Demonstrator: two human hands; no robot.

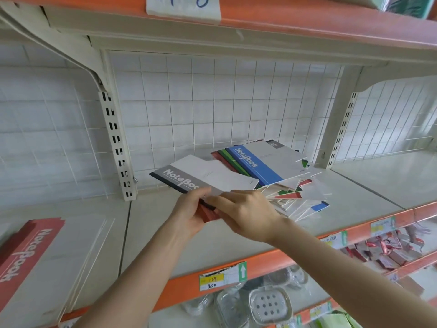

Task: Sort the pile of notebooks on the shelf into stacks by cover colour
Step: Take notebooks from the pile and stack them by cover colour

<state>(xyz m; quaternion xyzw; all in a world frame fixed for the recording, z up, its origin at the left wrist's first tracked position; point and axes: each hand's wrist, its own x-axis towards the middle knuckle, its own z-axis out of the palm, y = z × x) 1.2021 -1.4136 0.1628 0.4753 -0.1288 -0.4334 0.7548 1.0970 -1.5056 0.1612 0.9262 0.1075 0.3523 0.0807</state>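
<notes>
I note left hand point(189, 215) clamped on grey notebook point(205, 175), red notebook point(209, 215) beneath; right hand point(247, 213) touching it, grip unclear. Mixed pile point(272, 171) at 2 o'clock, red stack point(30, 252) at 8.

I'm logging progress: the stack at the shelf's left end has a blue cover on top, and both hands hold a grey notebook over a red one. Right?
No: the head view shows the left stack topped by a red cover, not blue. The grey notebook over the red notebook is right.

White shelf point(165, 223), notebook pile point(290, 185), red-cover stack point(42, 261)
</notes>
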